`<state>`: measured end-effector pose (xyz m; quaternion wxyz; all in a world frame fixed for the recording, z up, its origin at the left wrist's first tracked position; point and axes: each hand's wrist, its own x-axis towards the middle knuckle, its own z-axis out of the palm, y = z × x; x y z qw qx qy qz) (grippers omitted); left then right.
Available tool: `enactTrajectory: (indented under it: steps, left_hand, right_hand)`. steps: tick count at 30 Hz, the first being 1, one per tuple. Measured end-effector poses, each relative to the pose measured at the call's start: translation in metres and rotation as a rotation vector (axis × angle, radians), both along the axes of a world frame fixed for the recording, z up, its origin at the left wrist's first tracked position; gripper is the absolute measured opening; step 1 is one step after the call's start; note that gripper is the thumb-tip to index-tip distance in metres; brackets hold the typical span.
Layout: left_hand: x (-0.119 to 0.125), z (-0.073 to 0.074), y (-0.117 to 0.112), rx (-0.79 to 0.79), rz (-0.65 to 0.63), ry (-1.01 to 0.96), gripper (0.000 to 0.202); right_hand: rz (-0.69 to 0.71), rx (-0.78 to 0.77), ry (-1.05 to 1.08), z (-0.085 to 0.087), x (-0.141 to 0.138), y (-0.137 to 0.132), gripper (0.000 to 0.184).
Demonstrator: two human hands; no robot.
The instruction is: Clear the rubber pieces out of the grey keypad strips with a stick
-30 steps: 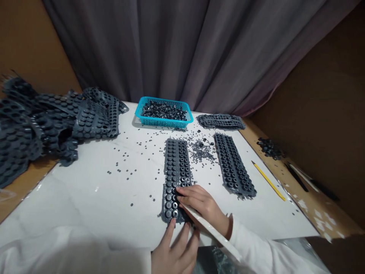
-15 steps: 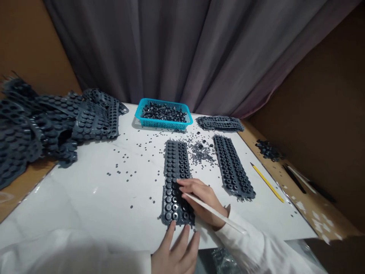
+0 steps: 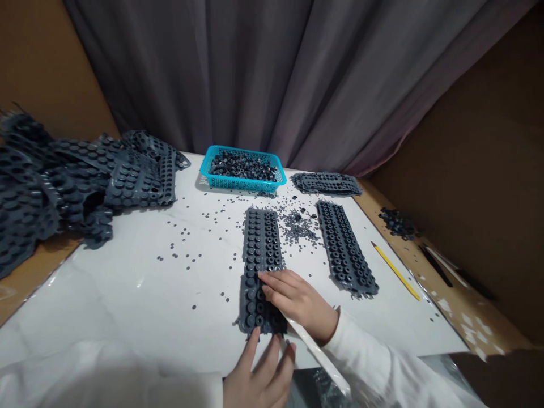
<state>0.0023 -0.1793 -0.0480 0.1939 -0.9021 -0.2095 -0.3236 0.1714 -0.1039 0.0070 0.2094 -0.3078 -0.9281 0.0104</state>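
Note:
A dark grey rubber sheet (image 3: 250,255) with rows of round raised buttons lies lengthwise in front of me. My left hand (image 3: 260,371) rests at its near edge, fingers spread, fingertips touching the rim. Over the sheet's lower half is my right hand (image 3: 297,297), closed around a slim white stick-like tool (image 3: 321,357). That tool's back end points down towards me, while its working tip is hidden beneath the fingers. The right fingertips are at the buttons near the sheet's middle, and the palm covers part of the right-hand rows.
A blue basket (image 3: 243,184) of small dark pieces stands behind. Tiny dark discs (image 3: 297,226) are scattered about. Right of them lie a second button sheet (image 3: 346,249), stacked strips (image 3: 327,184) and a yellow pencil (image 3: 395,271). Crumpled sheets (image 3: 85,175) are heaped at left.
The white tool has swung so its back end now points lower, towards me. My right hand has turned over the sheet and shifted slightly. My left hand stays at the near edge.

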Motion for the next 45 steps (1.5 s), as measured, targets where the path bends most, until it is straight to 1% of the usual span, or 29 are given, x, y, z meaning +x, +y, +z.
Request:
enactTrajectory:
  steps: [3, 4, 6, 9, 11, 14, 16, 19, 21, 23, 24, 26, 28, 31, 33, 35, 37, 42, 44, 45]
  left_hand:
    - [0.0, -0.003, -0.001, 0.008, -0.001, -0.006, 0.019]
    - [0.001, -0.005, -0.001, 0.011, 0.001, -0.014, 0.019]
    - [0.002, -0.01, -0.002, 0.016, 0.002, -0.024, 0.018]
    - [0.003, -0.014, -0.004, 0.001, 0.026, -0.02, 0.018]
    - [0.003, -0.015, -0.004, -0.011, 0.036, -0.012, 0.018]
    - [0.002, -0.013, -0.004, 0.007, 0.017, -0.004, 0.018]
    - [0.001, -0.011, -0.003, 0.017, 0.006, -0.002, 0.018]
    - [0.0, -0.008, -0.002, 0.013, 0.01, 0.012, 0.018]
    - [-0.001, -0.006, -0.001, 0.014, 0.01, 0.03, 0.02]
    - [-0.001, -0.005, 0.0, 0.021, 0.002, 0.032, 0.021]
    - [-0.001, -0.005, 0.0, 0.023, -0.002, 0.025, 0.021]
    - [-0.001, -0.005, 0.0, 0.028, -0.013, 0.009, 0.019]
    - [-0.001, -0.006, 0.0, 0.028, -0.013, 0.002, 0.019]
    - [0.001, -0.008, -0.001, 0.026, 0.004, -0.011, 0.019]
    - [0.002, -0.008, -0.001, 0.028, 0.007, -0.021, 0.019]
    - [0.002, -0.008, -0.001, 0.03, 0.005, -0.026, 0.019]
    - [0.002, -0.007, 0.0, 0.03, 0.005, -0.027, 0.019]
    - [0.001, -0.006, -0.001, 0.026, 0.006, -0.003, 0.02]
    - [0.001, -0.006, -0.001, 0.018, 0.012, 0.01, 0.02]
    - [0.0, -0.007, -0.001, 0.018, 0.011, 0.014, 0.021]
  right_hand:
    - [-0.092, 0.009, 0.08, -0.001, 0.005, 0.007, 0.02]
    - [-0.137, -0.017, 0.137, -0.001, 0.006, 0.008, 0.02]
    - [-0.187, -0.119, 0.246, -0.003, 0.006, 0.009, 0.018]
    - [-0.163, -0.28, 0.341, -0.004, 0.003, 0.005, 0.015]
    - [-0.124, -0.328, 0.358, -0.005, 0.0, 0.002, 0.014]
    - [-0.1, -0.325, 0.348, -0.008, -0.002, 0.0, 0.014]
    - [-0.099, -0.289, 0.314, -0.01, -0.002, 0.001, 0.012]
    - [-0.07, -0.175, 0.2, -0.012, 0.0, 0.006, 0.01]
    - [-0.052, -0.099, 0.113, -0.011, 0.002, 0.012, 0.012]
    - [-0.087, -0.061, 0.081, -0.008, 0.005, 0.018, 0.015]
    - [-0.123, -0.056, 0.097, -0.006, 0.006, 0.021, 0.016]
    - [-0.206, -0.087, 0.184, -0.001, 0.006, 0.025, 0.016]
    - [-0.234, -0.178, 0.279, 0.003, 0.005, 0.026, 0.013]
    - [-0.173, -0.327, 0.338, 0.006, 0.001, 0.022, 0.011]
    - [-0.136, -0.358, 0.341, 0.004, -0.001, 0.02, 0.011]
    - [-0.122, -0.35, 0.33, 0.002, -0.001, 0.019, 0.01]
    - [-0.105, -0.311, 0.294, -0.002, -0.001, 0.021, 0.01]
    - [0.007, -0.061, 0.052, -0.006, 0.003, 0.029, 0.012]
    - [0.002, 0.001, -0.009, -0.005, 0.005, 0.034, 0.016]
    - [-0.027, 0.017, -0.005, -0.003, 0.006, 0.036, 0.018]
